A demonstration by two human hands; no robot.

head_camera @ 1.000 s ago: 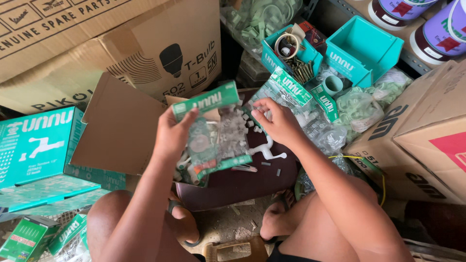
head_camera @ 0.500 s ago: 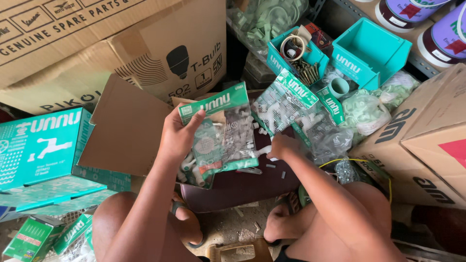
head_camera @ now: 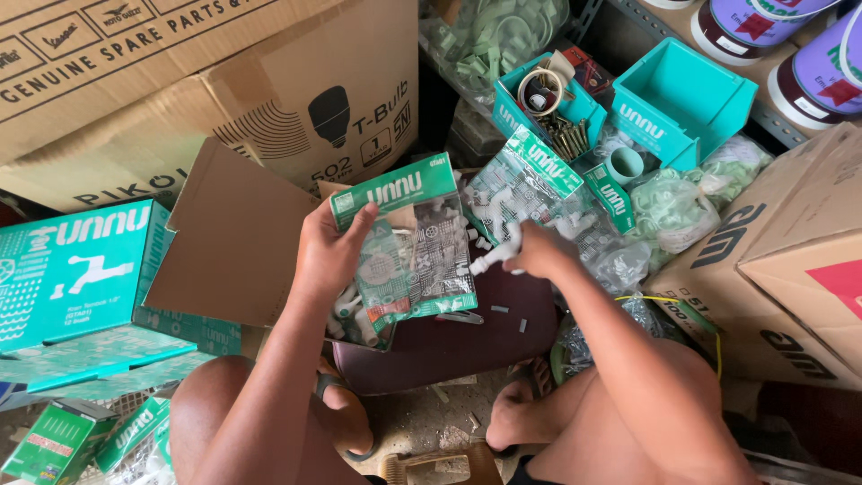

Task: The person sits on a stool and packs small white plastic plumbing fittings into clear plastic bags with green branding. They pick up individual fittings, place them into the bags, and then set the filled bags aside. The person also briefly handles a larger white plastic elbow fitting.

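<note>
Head view: left hand [head_camera: 330,250] is gripping a clear plastic packet [head_camera: 409,251] with a green card header, fingers wrapped over its top-left corner; the packet is sitting dead centre, tilted, full of small white fittings. Right hand [head_camera: 537,251] is at 3 o'clock of the packet, just beside its edge, fingers pinched narrow on a small white fitting [head_camera: 492,260]. A dark red tray [head_camera: 467,337] is lying under both hands, toward 6 o'clock. More green-header packets [head_camera: 530,184] are piling up at 1 o'clock. Two teal bins [head_camera: 682,99] are standing at 2 o'clock, one holding screws and a tape roll. A brown cardboard flap [head_camera: 233,233] is sitting at 9 o'clock; teal boxes [head_camera: 76,269] further out the same way.
</note>
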